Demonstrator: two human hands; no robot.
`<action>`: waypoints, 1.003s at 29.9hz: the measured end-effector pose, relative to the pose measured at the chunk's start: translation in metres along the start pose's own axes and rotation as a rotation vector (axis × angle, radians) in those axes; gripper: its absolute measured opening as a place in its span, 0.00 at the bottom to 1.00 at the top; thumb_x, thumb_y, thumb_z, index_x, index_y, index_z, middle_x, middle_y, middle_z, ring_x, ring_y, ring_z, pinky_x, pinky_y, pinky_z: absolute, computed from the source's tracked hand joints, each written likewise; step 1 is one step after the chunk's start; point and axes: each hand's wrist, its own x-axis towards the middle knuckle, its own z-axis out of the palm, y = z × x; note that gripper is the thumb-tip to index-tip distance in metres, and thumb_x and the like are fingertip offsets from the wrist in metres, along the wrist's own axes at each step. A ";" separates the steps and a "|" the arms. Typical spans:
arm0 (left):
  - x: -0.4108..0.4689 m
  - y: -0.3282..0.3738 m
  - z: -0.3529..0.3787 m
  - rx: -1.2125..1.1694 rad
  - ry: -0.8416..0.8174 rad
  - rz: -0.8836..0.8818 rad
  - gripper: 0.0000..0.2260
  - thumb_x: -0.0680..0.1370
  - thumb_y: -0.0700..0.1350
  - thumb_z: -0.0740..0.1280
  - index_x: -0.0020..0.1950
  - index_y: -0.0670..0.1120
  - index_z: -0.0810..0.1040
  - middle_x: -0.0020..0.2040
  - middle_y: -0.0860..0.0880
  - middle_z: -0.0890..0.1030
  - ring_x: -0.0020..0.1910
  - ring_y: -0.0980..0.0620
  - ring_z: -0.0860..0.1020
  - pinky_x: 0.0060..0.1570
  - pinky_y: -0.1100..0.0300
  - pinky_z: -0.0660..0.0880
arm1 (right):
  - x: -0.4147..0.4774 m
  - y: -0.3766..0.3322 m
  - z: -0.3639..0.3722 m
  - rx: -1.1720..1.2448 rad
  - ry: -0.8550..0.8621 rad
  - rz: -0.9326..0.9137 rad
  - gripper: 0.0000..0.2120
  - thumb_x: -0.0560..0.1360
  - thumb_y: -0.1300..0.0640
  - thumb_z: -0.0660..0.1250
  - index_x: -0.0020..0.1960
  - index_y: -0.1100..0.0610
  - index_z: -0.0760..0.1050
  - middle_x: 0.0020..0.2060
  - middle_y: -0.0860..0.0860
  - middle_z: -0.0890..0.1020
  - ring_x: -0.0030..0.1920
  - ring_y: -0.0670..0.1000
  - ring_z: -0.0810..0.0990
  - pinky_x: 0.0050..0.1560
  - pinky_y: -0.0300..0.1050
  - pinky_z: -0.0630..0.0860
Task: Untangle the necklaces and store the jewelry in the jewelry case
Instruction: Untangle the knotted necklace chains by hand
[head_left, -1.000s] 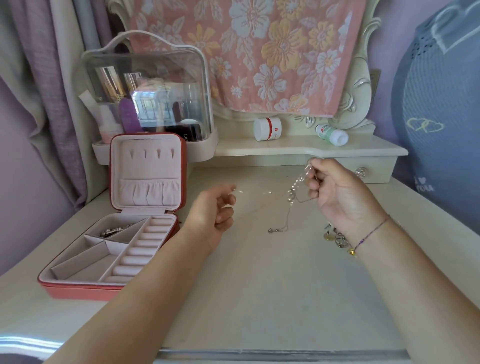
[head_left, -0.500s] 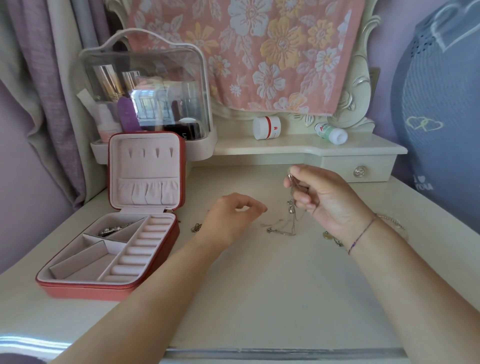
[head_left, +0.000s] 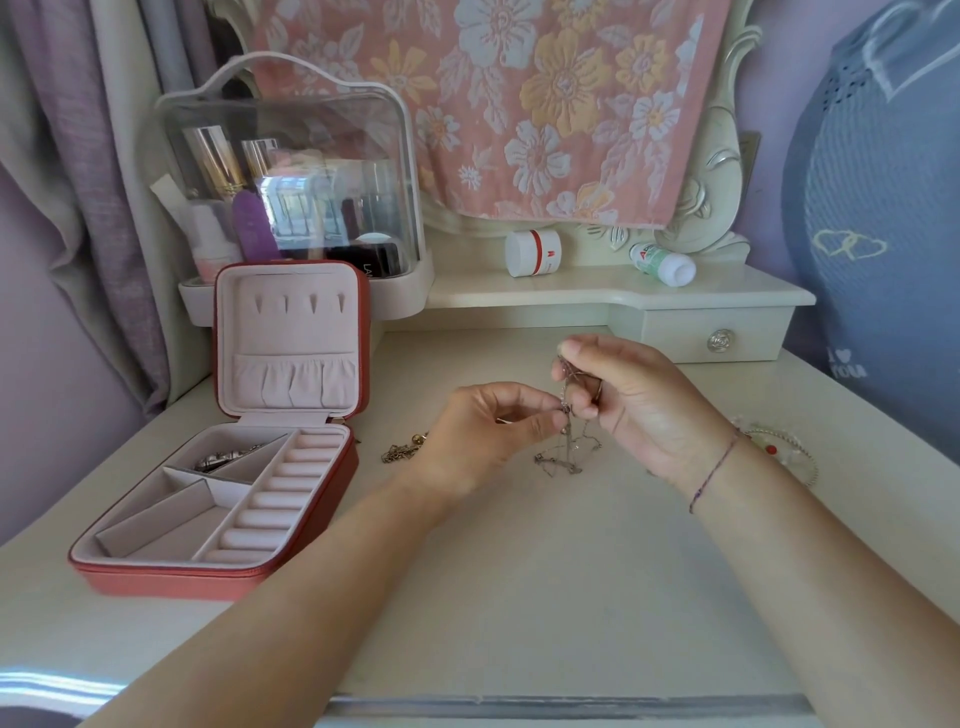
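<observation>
Two hands hold one silver necklace tangle (head_left: 563, 460) over the surface (head_left: 519, 597). Right hand (head_left: 639, 410): fingers clenched on the upper loops. Left hand (head_left: 483, 441): fingers pinching the chain lower down. Tail end lies on the surface. Jewelry case (head_left: 171, 582) open, lid upright; one silver piece (head_left: 223, 460) in rear-left compartment. Clear cosmetics box (head_left: 332, 135) behind holds bottles.
</observation>
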 end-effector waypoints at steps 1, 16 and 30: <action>0.000 0.001 0.000 -0.018 -0.012 0.009 0.03 0.74 0.40 0.72 0.44 0.48 0.83 0.43 0.49 0.85 0.44 0.55 0.80 0.52 0.63 0.75 | 0.000 0.000 0.000 -0.009 0.001 0.000 0.04 0.73 0.59 0.66 0.40 0.58 0.75 0.33 0.51 0.79 0.26 0.47 0.69 0.28 0.36 0.65; 0.005 0.004 -0.011 -0.289 0.050 -0.061 0.09 0.81 0.42 0.61 0.43 0.46 0.77 0.38 0.51 0.80 0.40 0.56 0.76 0.46 0.60 0.69 | 0.004 0.006 -0.008 -0.108 0.113 0.122 0.05 0.77 0.60 0.64 0.43 0.57 0.74 0.26 0.48 0.70 0.27 0.47 0.64 0.28 0.37 0.62; 0.003 0.004 -0.011 -0.201 -0.001 -0.062 0.07 0.78 0.44 0.66 0.40 0.49 0.80 0.38 0.53 0.79 0.41 0.57 0.76 0.49 0.60 0.69 | -0.002 0.006 -0.004 -0.371 -0.018 0.093 0.04 0.73 0.60 0.69 0.40 0.53 0.80 0.27 0.44 0.75 0.29 0.46 0.63 0.34 0.38 0.62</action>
